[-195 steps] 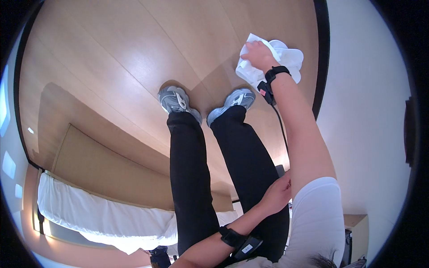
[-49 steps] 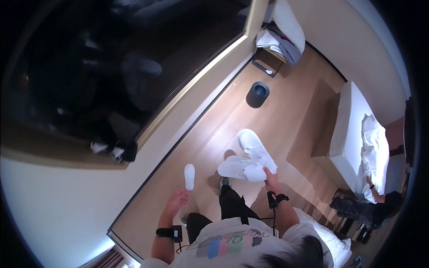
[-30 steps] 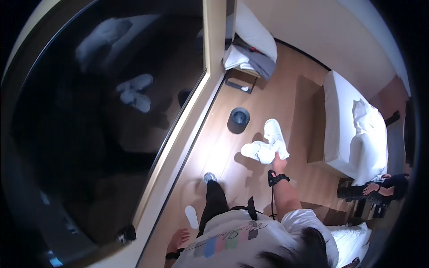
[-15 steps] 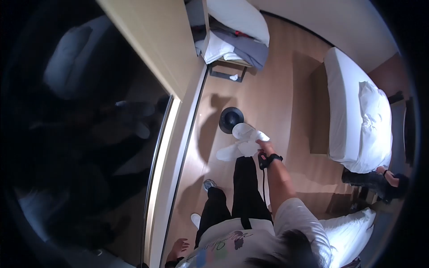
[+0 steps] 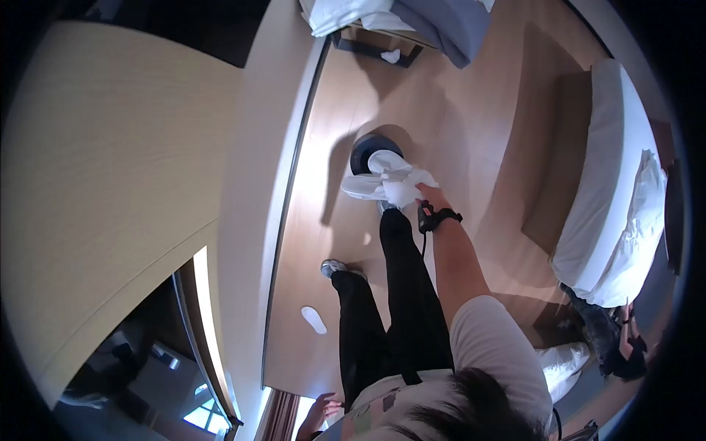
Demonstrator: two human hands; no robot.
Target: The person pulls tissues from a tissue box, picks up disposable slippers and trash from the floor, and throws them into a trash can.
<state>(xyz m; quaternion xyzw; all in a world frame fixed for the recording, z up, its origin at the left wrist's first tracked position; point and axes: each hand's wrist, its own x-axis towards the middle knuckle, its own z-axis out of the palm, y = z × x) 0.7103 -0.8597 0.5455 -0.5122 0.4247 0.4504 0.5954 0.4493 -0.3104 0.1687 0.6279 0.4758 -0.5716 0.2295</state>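
Observation:
My right hand (image 5: 430,197) is closed around a bunch of white slippers (image 5: 364,187) with rounded ends, bundled with crumpled white material (image 5: 401,191). The bunch hangs in front of a dark round bin (image 5: 360,156) on the floor and covers part of its opening. A black strap (image 5: 447,215) with a small device circles my right wrist. Low at the bottom edge, my left hand (image 5: 321,413) hangs beside my body, fingers apart and holding nothing. Another white slipper (image 5: 314,320) lies on the floor left of my feet.
A bed with white bedding (image 5: 614,184) stands on the right. Near it, another person (image 5: 621,345) bends at the lower right. A bench (image 5: 379,50) with piled linens is ahead. A pale wall panel (image 5: 250,176) runs along the left.
My view has turned and shifted, bringing the wall panel into view. The slippers in my right hand now overlap the bin, which stood clear beyond them before. My left hand stays low.

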